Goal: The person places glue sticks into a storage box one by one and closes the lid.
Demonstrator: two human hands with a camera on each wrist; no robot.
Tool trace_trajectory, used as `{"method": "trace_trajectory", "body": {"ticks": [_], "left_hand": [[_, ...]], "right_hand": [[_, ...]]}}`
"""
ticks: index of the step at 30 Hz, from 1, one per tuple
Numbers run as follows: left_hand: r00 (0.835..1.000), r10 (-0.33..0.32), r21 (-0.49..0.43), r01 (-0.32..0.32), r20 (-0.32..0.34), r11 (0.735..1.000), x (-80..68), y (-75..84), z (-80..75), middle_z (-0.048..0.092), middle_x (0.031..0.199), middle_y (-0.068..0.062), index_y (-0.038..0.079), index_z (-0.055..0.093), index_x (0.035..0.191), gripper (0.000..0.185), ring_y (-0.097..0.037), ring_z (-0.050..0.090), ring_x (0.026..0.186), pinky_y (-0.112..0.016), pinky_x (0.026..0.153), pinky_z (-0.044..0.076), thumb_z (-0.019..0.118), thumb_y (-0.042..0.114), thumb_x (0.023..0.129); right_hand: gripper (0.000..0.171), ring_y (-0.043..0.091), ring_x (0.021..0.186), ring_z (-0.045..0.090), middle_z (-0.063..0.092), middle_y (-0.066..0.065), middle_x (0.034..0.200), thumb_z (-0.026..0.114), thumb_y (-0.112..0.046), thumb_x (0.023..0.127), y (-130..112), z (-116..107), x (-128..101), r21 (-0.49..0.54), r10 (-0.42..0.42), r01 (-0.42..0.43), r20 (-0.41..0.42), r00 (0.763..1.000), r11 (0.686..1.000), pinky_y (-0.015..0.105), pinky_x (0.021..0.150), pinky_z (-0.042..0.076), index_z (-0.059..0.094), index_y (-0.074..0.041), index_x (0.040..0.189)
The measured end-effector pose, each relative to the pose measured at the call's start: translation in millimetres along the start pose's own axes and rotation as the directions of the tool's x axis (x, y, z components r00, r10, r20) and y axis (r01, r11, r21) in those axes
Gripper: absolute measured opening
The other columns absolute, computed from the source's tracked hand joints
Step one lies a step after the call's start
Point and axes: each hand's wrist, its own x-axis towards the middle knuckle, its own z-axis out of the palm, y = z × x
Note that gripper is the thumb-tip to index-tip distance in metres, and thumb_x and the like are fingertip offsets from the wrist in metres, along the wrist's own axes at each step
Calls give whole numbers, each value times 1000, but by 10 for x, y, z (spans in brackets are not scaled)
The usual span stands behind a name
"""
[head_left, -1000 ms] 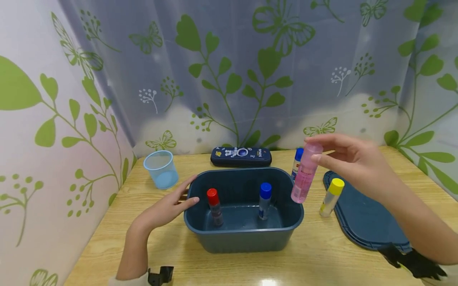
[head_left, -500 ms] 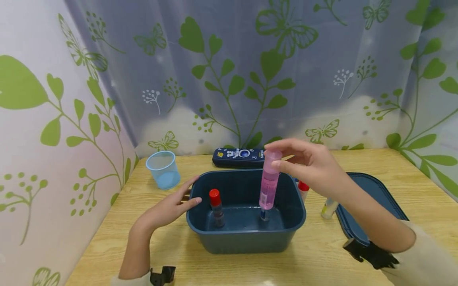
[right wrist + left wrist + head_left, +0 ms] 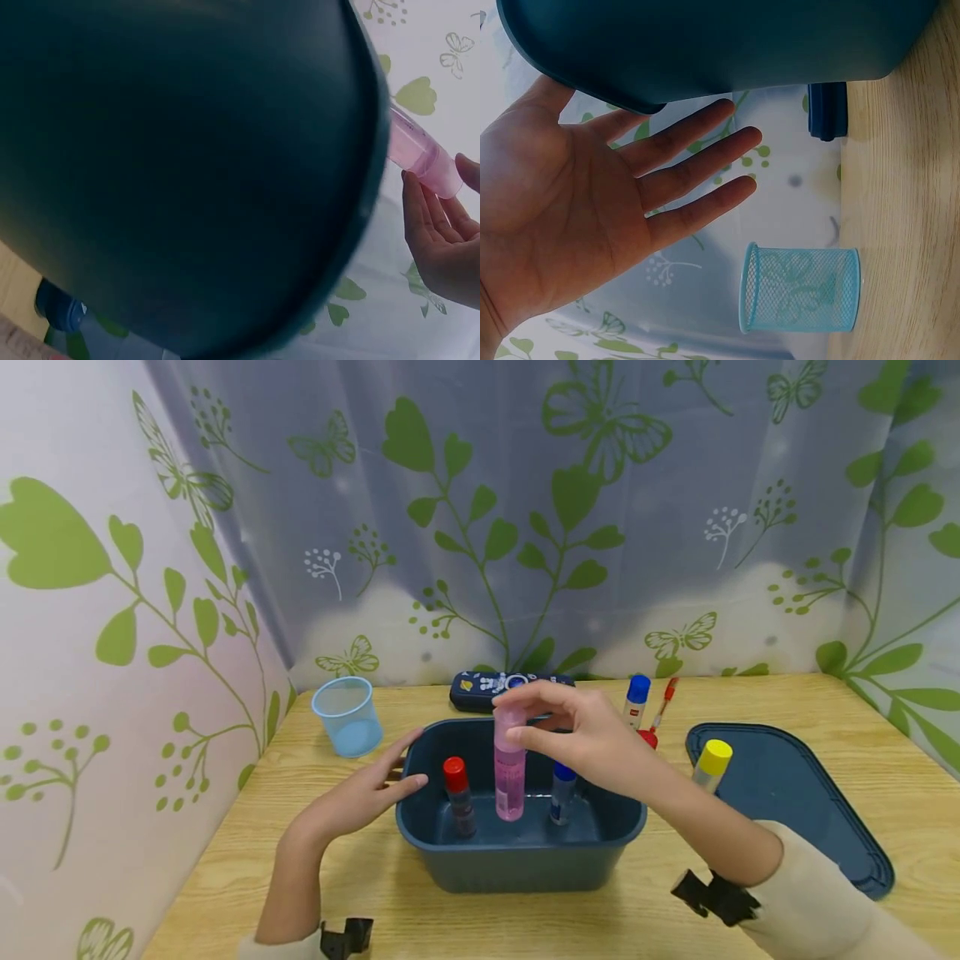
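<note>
In the head view my right hand (image 3: 585, 739) pinches a pink translucent bottle (image 3: 510, 785) near its top, between thumb and fingers. The bottle hangs nearly upright inside a dark blue-green plastic bin (image 3: 517, 870). Left of it in the bin stands a clear bottle with a red cap (image 3: 455, 772); to its right is a blue-capped one (image 3: 561, 802), partly covered by my hand. My left hand (image 3: 360, 797) touches the bin's left rim. In the left wrist view its fingers (image 3: 686, 172) are straight and spread. The right wrist view shows the pink bottle (image 3: 424, 154) partly behind the bin wall.
Behind the bin lies a dark blue pencil case (image 3: 468, 695). A light blue mesh cup (image 3: 352, 727) stands at the left. To the right are a blue-capped bottle (image 3: 636, 700), a thin red item (image 3: 666, 697), a yellow-capped bottle (image 3: 712, 762) and a flat dark lid (image 3: 795, 802).
My right hand has carried the pink bottle leftward from outside the bin's right rim to between the two capped bottles, and lower. The left hand has stayed at the rim.
</note>
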Motion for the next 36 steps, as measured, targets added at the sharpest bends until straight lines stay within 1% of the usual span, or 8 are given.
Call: {"method": "trace_trajectory", "body": {"ticks": [5, 11, 16, 21, 27, 30, 36], "left_hand": [[1000, 1, 0, -1, -3, 1000, 0, 1, 5, 26, 145, -13, 23, 12, 149, 67, -35, 33, 126, -53, 96, 32, 48, 41, 95], [1000, 12, -7, -12, -2, 1000, -9, 3, 2, 25, 146, -12, 23, 12, 149, 67, -35, 34, 126, -54, 95, 33, 48, 40, 95], [1000, 15, -7, -15, -2, 1000, -10, 4, 5, 22, 147, -11, 23, 13, 149, 67, -35, 33, 126, -54, 95, 33, 48, 41, 95], [1000, 18, -7, -18, -6, 1000, -14, 5, 6, 22, 147, -10, 24, 13, 148, 65, -33, 34, 126, -53, 95, 33, 47, 40, 95], [1000, 30, -19, -29, 3, 999, 0, 4, 13, 23, 147, -10, 23, 14, 148, 65, -33, 34, 125, -52, 95, 34, 47, 40, 95], [1000, 24, -15, -24, 3, 1000, 2, 1, 12, 23, 146, -11, 23, 13, 148, 65, -33, 34, 126, -52, 95, 33, 47, 40, 96], [1000, 9, 6, -9, -5, 1000, -7, -4, 7, 26, 145, -13, 24, 13, 148, 65, -34, 34, 126, -54, 95, 33, 47, 41, 95]], "right_hand": [[30, 13, 95, 55, 61, -2, 105, 66, -13, 87, 66, 139, 42, -2, -13, 13, 34, 999, 1000, 34, 80, 48, 62, -10, 116], [28, 12, 95, 56, 62, -2, 105, 66, -16, 86, 149, 305, 79, 3, 3, -4, 74, 997, 1000, 32, 80, 48, 63, -10, 114], [27, 11, 95, 56, 63, -3, 103, 66, -16, 86, 238, 432, 93, 15, 8, -10, 107, 994, 1000, 32, 80, 48, 63, -10, 113], [27, 11, 93, 57, 63, -4, 101, 68, -14, 85, 316, 536, 95, 31, 20, -24, 135, 991, 999, 32, 79, 49, 63, -8, 111], [25, 10, 90, 59, 63, -3, 98, 67, -9, 84, 388, 611, 92, 51, 50, -59, 160, 986, 997, 31, 78, 50, 64, -5, 109], [25, 10, 88, 60, 63, -3, 95, 68, -9, 84, 404, 631, 91, 57, 71, -82, 170, 983, 995, 31, 78, 50, 64, -5, 109], [26, 9, 88, 60, 63, -2, 96, 69, -11, 83, 436, 670, 105, 60, 87, -100, 200, 976, 993, 30, 78, 50, 64, -4, 109]]}}
